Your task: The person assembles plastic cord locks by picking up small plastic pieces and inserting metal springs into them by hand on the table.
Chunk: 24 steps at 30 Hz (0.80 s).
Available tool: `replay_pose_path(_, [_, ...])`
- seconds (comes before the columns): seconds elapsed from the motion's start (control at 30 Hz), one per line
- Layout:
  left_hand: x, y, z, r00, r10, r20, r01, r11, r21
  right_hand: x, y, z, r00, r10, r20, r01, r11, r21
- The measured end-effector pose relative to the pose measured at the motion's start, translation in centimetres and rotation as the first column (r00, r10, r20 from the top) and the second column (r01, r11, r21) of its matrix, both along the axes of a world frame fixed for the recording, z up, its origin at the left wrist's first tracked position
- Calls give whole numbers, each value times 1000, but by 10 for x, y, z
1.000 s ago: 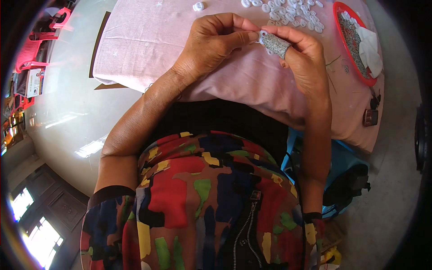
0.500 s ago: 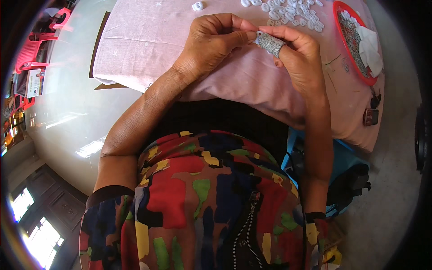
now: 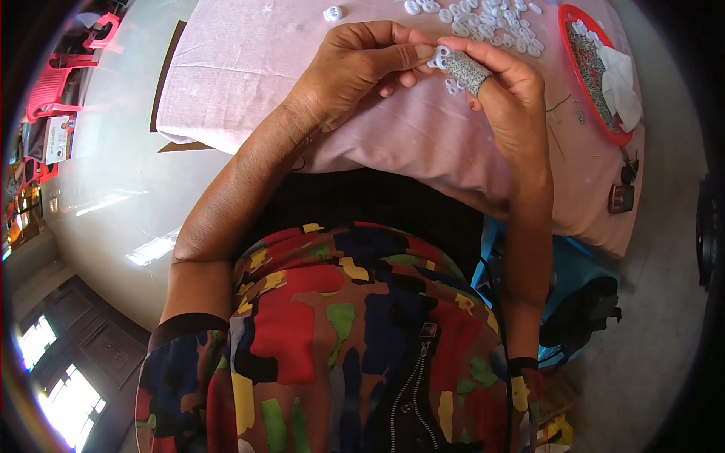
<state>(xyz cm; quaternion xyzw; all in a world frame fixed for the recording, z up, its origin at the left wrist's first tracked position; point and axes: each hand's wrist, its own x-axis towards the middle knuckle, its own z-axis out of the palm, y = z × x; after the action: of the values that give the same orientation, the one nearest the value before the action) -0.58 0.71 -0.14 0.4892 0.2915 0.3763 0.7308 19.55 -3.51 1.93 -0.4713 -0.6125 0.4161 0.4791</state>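
Observation:
My left hand [image 3: 370, 66] is closed, with thumb and forefinger pinching small white plastic pieces with round holes [image 3: 440, 56]. The pieces lie between my two hands, touching the fingertips of both. My right hand [image 3: 515, 89] curls in from the right, its forefinger stretched above the pieces. A grey speckled sleeve-like cover [image 3: 468, 72] wraps its thumb; whether it is cloth or something else I cannot tell. Just below the pieces, another white holed piece [image 3: 453, 86] shows beside the cover. The lower fingers of my right hand are mostly hidden.
A pile of white holed pieces [image 3: 495, 23] lies beyond my hands on the pink cloth [image 3: 226, 83]. One piece [image 3: 332, 13] sits apart at far left. At right are a red tray [image 3: 624, 137] holding grey bits, a white cloth [image 3: 619, 79] and a small dark object [image 3: 622, 198].
My right hand has shifted slightly right, and the grey cover with it. More of the white pieces between my hands now shows. The left hand's lower fingers have come into sight.

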Motion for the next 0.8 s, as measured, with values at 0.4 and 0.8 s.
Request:
replay_pose_path(0.4, [3,1,-6,987,50,-153,-37,996,86,1,1,-2,996,7,91,-8,1000,9])
replay_pose_path(0.8, [4,0,9,988,21,-150,-26,999,-31,-4,5,-17,997,-25,69,15,991,137])
